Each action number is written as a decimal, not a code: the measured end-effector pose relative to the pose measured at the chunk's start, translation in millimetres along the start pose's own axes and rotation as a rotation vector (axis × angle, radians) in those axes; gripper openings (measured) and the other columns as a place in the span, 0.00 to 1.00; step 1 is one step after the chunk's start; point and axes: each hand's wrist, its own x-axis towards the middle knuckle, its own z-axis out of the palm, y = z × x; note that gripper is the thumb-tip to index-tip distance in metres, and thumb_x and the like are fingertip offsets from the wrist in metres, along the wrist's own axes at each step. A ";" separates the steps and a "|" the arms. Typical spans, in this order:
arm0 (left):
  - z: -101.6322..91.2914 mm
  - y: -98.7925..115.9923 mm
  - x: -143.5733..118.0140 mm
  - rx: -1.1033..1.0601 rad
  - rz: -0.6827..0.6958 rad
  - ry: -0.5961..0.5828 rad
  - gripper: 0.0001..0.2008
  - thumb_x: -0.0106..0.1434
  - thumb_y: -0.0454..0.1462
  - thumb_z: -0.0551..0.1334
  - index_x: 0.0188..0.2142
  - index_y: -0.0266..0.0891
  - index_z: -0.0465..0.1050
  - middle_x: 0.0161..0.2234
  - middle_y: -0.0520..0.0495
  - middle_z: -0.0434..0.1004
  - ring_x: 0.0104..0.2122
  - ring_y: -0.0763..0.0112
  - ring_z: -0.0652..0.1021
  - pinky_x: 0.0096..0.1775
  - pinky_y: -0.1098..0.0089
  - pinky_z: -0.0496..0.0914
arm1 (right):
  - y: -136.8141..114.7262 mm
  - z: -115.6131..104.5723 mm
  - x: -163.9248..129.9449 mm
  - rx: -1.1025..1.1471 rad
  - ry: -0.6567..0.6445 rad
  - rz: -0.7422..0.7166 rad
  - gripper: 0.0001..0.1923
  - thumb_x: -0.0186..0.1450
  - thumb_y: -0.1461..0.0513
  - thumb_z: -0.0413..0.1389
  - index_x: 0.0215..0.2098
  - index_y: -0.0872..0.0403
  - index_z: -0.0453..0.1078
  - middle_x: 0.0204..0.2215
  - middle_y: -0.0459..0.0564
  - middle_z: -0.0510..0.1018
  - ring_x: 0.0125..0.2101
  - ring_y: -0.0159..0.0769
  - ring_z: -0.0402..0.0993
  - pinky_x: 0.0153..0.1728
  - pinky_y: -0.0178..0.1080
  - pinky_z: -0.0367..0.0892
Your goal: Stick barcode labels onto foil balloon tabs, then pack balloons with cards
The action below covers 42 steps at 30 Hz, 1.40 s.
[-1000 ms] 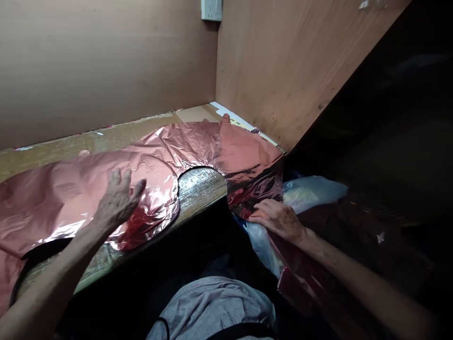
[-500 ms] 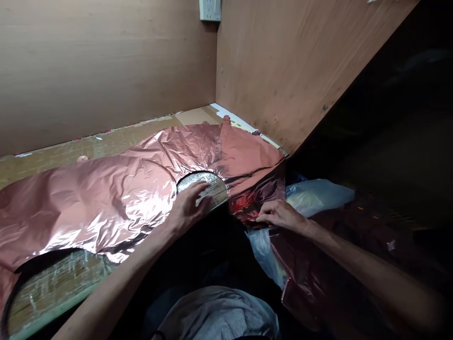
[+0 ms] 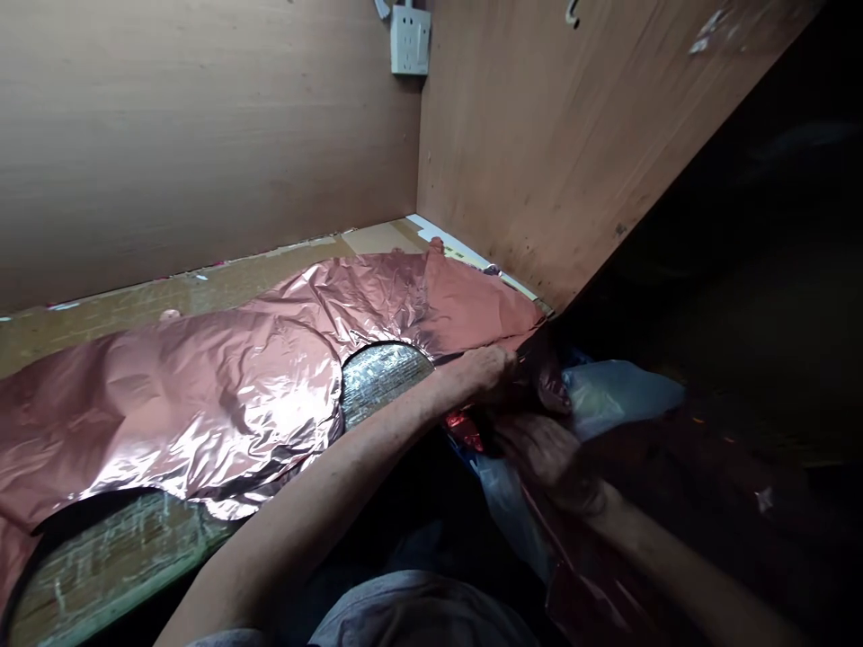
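A flat, crinkled rose-gold foil balloon [image 3: 222, 377] lies across the worktop, with rounded cut-outs along its near side. My left hand [image 3: 495, 368] reaches across to its right end, closed on the foil there with the fingertips partly hidden. Just below and to the right, my right hand [image 3: 543, 449] is in shadow, its fingers closed at the balloon's folded near edge. A dark fold of foil stands between and beyond the two hands. Shiny red foil shows by the right fingertips.
A tape-covered worktop [image 3: 135, 305] runs along wooden panels [image 3: 202, 135] meeting in a corner. A white socket box [image 3: 410, 40] hangs at the corner. Right of the hands lie a translucent plastic bag [image 3: 620, 395] and more dark red foil [image 3: 607, 584].
My left hand has moved right, from the rounded cut-out to the balloon's right end. My right hand has come slightly down and nearer. The foil's right end is now folded up. The view has tilted up slightly.
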 end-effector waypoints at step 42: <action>-188.6 -183.9 -353.6 0.629 -1.268 1.073 0.22 0.69 0.47 0.51 0.53 0.33 0.70 0.54 0.29 0.72 0.56 0.46 0.71 0.55 0.53 0.65 | -152.7 98.3 148.8 0.355 -0.187 -0.636 0.26 0.71 0.54 0.55 0.61 0.62 0.67 0.60 0.61 0.70 0.59 0.52 0.67 0.56 0.53 0.67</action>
